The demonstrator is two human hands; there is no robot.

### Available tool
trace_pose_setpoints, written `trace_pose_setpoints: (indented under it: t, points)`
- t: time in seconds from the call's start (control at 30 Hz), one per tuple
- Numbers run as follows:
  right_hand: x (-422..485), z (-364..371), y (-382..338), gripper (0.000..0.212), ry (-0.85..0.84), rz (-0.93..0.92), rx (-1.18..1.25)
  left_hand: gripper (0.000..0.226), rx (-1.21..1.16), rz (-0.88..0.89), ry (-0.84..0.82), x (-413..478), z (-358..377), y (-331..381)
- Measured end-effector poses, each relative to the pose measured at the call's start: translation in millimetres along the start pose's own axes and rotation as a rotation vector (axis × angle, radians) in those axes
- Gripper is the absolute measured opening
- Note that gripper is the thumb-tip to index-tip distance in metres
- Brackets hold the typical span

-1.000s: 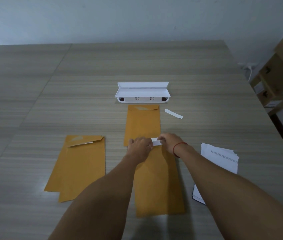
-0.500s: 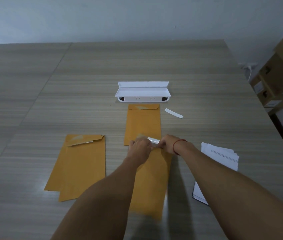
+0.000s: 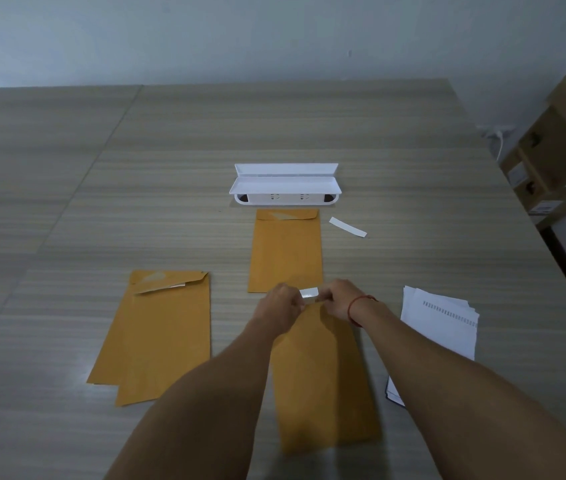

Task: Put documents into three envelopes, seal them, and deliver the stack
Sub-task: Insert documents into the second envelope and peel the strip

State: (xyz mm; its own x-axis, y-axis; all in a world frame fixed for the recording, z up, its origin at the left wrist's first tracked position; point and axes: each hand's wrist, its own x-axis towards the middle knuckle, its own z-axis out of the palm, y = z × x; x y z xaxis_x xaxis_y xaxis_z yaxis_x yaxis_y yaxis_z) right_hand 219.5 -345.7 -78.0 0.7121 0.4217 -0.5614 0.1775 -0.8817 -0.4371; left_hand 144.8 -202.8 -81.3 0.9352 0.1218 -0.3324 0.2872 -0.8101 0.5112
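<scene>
Head view, looking down the forearms: both hands meet at the top end of the near envelope (image 3: 323, 375), which lies on the table (image 3: 136, 168) with its long axis running from 12 to 6 o'clock, its far end at the fingers and its near end between the arms. A white strip (image 3: 309, 292) spans the small gap between the hands, lying crosswise from 9 to 3 o'clock, square to the envelope's length. The left hand (image 3: 279, 306) is curled closed on the envelope's top edge at the strip's 9 o'clock end. The right hand (image 3: 338, 299) pinches the strip's 3 o'clock end. Whether the flap under them is folded down is hidden by the knuckles. This looks like the peel of the glue backing. The left hand is best placed to pin the envelope, and the right to draw the strip off toward 3 o'clock, along the strip's own line. Taking the hands as the dial's centre, the far envelope (image 3: 286, 251) lies flat at 12 o'clock with its flap down. A loose strip (image 3: 348, 226) rests at 1 o'clock, just beside it. The sheets (image 3: 440, 323) sit at 3 to 4 o'clock, nearer the right arm. Two overlapped envelopes (image 3: 160, 334) lie at 8 to 9 o'clock, the upper one's flap unsealed.
</scene>
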Motion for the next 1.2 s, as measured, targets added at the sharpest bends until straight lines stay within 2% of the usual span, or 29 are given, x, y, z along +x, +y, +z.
trace_pose_setpoints:
  t: [0.07,0.17,0.27,0.33,0.63,0.93,1.2]
  points:
    - [1.2,8.6,5.5,0.029,0.077,0.004,0.085,0.019,-0.002,-0.015,0.042,-1.2,2.7,-4.0]
    - [0.1,18.2,8.9,0.013,0.198,0.039,0.192,0.04,0.132,-0.115,0.102,-3.9,6.5,-10.1]
    - [2.0,23.5,10.5,0.007,0.268,0.094,0.213,0.041,0.141,-0.175,0.103,-5.7,9.3,-14.2]
    - [3.6,24.5,9.5,0.014,0.307,0.127,0.266,0.038,0.137,-0.165,0.099,-5.6,10.7,-15.2]
    - [9.9,31.9,2.5,0.023,0.355,0.147,0.26,0.044,0.208,-0.071,0.142,-3.7,15.2,-18.1]
    - [9.4,31.2,-3.9,0.016,0.373,0.218,0.325,0.066,0.084,-0.143,0.051,1.4,21.0,-24.3]
    - [9.8,31.7,-4.7,0.013,0.373,0.247,0.406,0.057,0.164,-0.128,0.028,1.5,18.0,-19.6]
